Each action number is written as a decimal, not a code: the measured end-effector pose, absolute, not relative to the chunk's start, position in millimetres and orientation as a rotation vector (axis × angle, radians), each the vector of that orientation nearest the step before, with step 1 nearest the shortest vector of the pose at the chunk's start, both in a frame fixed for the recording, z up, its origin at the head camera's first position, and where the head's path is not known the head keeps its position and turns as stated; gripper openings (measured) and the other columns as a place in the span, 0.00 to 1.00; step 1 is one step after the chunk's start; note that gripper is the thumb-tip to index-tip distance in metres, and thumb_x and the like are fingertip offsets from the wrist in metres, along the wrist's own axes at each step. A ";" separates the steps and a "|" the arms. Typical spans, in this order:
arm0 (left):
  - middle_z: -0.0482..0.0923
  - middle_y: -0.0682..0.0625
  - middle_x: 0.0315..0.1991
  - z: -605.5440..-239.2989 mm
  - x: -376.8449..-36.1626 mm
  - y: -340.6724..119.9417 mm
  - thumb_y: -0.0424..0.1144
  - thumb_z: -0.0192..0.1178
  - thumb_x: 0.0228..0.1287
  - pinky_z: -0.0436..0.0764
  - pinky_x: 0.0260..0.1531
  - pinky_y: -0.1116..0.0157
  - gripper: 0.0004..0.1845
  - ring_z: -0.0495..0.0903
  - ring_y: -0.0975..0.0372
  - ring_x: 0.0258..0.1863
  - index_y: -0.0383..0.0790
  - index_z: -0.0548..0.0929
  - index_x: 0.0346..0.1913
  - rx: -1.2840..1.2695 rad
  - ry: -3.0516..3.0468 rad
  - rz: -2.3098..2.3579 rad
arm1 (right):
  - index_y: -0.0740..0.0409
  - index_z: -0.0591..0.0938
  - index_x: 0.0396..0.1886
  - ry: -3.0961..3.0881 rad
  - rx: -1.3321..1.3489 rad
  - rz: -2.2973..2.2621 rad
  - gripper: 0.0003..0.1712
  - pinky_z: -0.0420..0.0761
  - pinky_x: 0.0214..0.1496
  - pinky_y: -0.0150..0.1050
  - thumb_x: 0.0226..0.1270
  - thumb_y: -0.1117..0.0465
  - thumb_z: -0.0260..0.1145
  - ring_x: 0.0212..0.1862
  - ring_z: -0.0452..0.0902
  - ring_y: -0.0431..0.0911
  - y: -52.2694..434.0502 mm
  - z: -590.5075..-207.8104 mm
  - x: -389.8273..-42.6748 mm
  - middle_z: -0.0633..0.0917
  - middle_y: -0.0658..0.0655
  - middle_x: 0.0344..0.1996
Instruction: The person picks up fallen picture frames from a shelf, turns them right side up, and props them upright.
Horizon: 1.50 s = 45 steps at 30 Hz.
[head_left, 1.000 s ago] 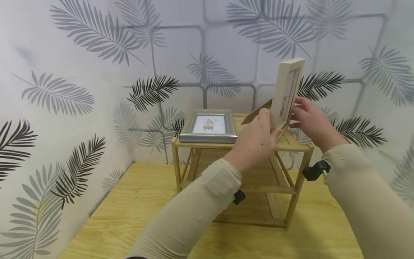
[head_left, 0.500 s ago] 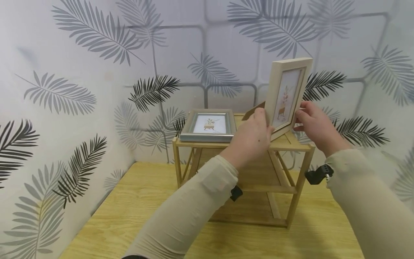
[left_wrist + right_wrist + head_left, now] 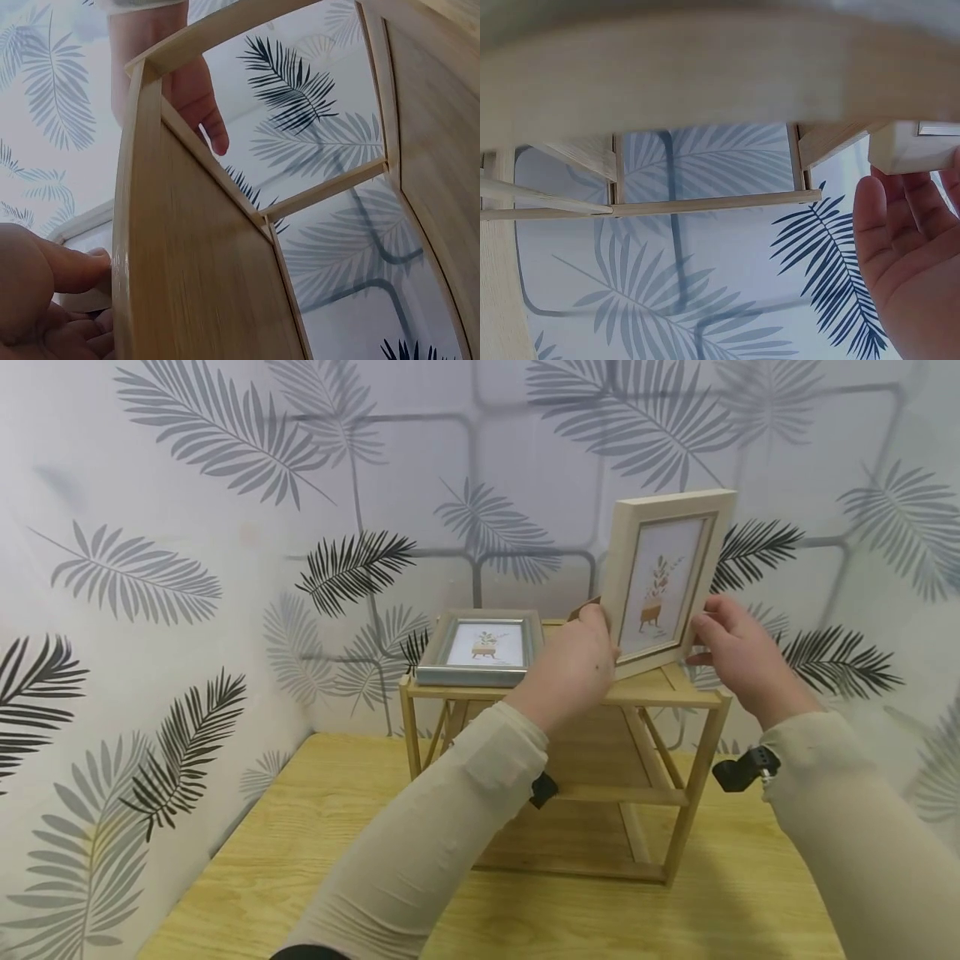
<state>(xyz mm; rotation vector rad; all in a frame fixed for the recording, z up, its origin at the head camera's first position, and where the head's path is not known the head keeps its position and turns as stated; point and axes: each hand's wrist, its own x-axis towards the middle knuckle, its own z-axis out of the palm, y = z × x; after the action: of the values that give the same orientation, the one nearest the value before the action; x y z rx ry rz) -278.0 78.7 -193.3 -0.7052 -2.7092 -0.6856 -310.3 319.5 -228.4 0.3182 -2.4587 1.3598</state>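
Observation:
A cream picture frame (image 3: 720, 539) stands upright on the top shelf of the wooden rack, turned slightly to the right, its print showing a plant in a brown stand. My left hand (image 3: 573, 664) grips its lower left edge. On the opposite side, my right hand (image 3: 738, 647) holds the lower right edge, thumb at the front and fingers behind. In the right wrist view those fingers reach behind the frame's corner (image 3: 911, 154). A brown flap (image 3: 583, 608) shows partly behind the frame, mostly hidden by my left hand. Left of it, a silver picture frame (image 3: 444, 675) lies face up.
The wooden rack (image 3: 630, 795) has lower shelves beneath the top one and stands on a yellow wood-grain table (image 3: 330, 802). Behind it rises a wall (image 3: 247, 568) with a leaf pattern. Black wrist cameras (image 3: 738, 770) hang under the sleeves.
The cream frame has swung from nearly edge-on to facing me more, its left side moving left with my left hand. My right hand has shifted slightly right. The silver frame stays put.

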 end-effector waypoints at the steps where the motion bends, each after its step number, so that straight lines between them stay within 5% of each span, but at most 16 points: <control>1: 0.78 0.50 0.25 -191.9 -278.7 78.8 0.43 0.49 0.81 0.74 0.13 0.70 0.20 0.76 0.64 0.17 0.32 0.64 0.63 -0.693 -2.731 -0.688 | 0.58 0.62 0.70 -2.459 0.314 1.358 0.31 0.72 0.63 0.58 0.83 0.40 0.40 0.61 0.71 0.56 319.6 -228.6 -309.6 0.70 0.62 0.64; 14: 0.84 0.48 0.49 -185.1 -292.5 71.5 0.49 0.52 0.79 0.83 0.30 0.62 0.30 0.85 0.59 0.39 0.40 0.63 0.75 -0.551 -2.784 -0.470 | 0.57 0.62 0.74 -2.419 0.294 1.335 0.32 0.80 0.56 0.46 0.83 0.42 0.42 0.60 0.72 0.50 319.4 -233.9 -303.9 0.72 0.61 0.64; 24: 0.85 0.46 0.47 -186.3 -302.6 67.4 0.48 0.49 0.80 0.83 0.46 0.61 0.29 0.85 0.57 0.44 0.36 0.64 0.75 -0.536 -2.779 -0.358 | 0.60 0.60 0.75 -2.457 0.278 1.365 0.40 0.70 0.63 0.60 0.79 0.35 0.44 0.54 0.76 0.59 318.6 -235.2 -291.6 0.71 0.64 0.62; 29: 0.86 0.48 0.44 -187.3 -305.6 64.7 0.48 0.49 0.80 0.84 0.39 0.61 0.25 0.86 0.58 0.41 0.37 0.70 0.71 -0.532 -2.774 -0.327 | 0.60 0.59 0.76 -2.475 0.275 1.338 0.43 0.73 0.59 0.56 0.78 0.33 0.44 0.54 0.76 0.58 318.3 -233.8 -288.4 0.71 0.64 0.62; 35: 0.81 0.52 0.34 -189.8 -306.7 60.9 0.44 0.46 0.81 0.82 0.31 0.61 0.10 0.83 0.60 0.35 0.44 0.77 0.47 -0.516 -2.764 -0.322 | 0.61 0.61 0.75 -2.473 0.285 1.316 0.41 0.80 0.50 0.40 0.79 0.35 0.46 0.53 0.74 0.54 314.7 -232.0 -287.2 0.74 0.63 0.60; 41: 0.80 0.52 0.34 -190.6 -307.8 60.6 0.40 0.46 0.79 0.81 0.29 0.60 0.07 0.82 0.60 0.37 0.46 0.75 0.45 -0.499 -2.778 -0.314 | 0.61 0.61 0.75 -2.484 0.293 1.339 0.39 0.81 0.45 0.34 0.80 0.38 0.45 0.53 0.74 0.55 313.7 -230.5 -287.0 0.73 0.64 0.61; 45: 0.80 0.51 0.33 -191.7 -307.6 61.0 0.42 0.45 0.80 0.81 0.28 0.60 0.09 0.81 0.59 0.35 0.44 0.75 0.47 -0.512 -2.779 -0.336 | 0.61 0.62 0.73 -2.477 0.301 1.343 0.38 0.83 0.47 0.39 0.80 0.37 0.46 0.51 0.74 0.54 315.0 -231.7 -284.9 0.74 0.63 0.58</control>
<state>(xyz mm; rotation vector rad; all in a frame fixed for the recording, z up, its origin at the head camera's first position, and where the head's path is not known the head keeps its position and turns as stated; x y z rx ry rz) -307.6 61.0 -191.7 -0.5119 -2.7785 -0.3356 -284.9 315.0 -231.7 0.3010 -2.4770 1.3432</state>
